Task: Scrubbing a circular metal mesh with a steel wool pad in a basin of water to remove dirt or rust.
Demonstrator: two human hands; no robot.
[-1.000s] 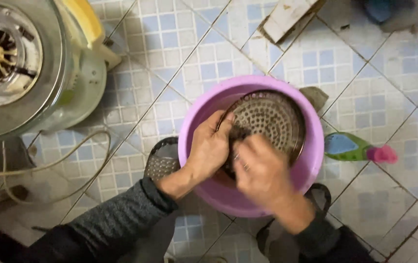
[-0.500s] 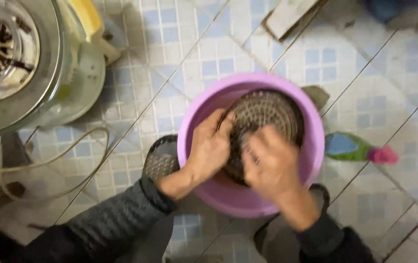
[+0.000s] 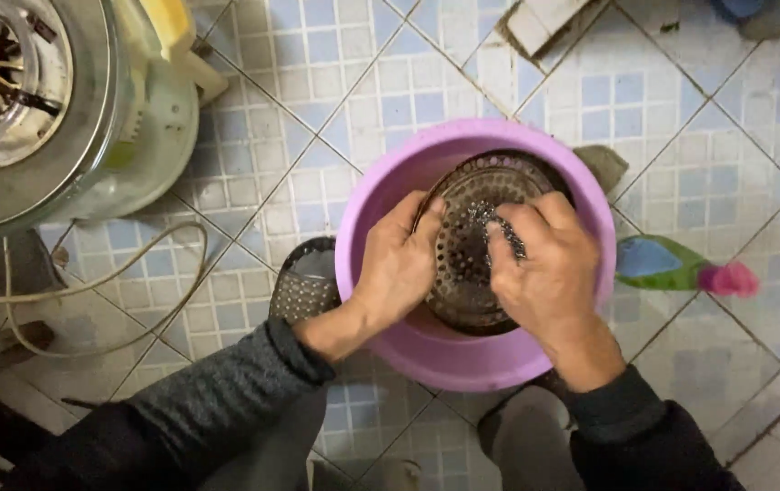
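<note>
A purple plastic basin stands on the tiled floor. Inside it a round dark perforated metal plate is tilted up on edge. My left hand grips the plate's left rim. My right hand presses a grey steel-wool scourer against the plate's face. Both sleeves are dark grey.
A round metal machine housing with a fan-like rotor lies at the top left, with a pale cord looping from it. A perforated metal cylinder stands left of the basin. A green and blue bottle with a pink cap lies right. A brick sits at top.
My right hand has moved up across the plate's face with the scourer. My left hand keeps its hold on the rim. The view has shifted slightly.
</note>
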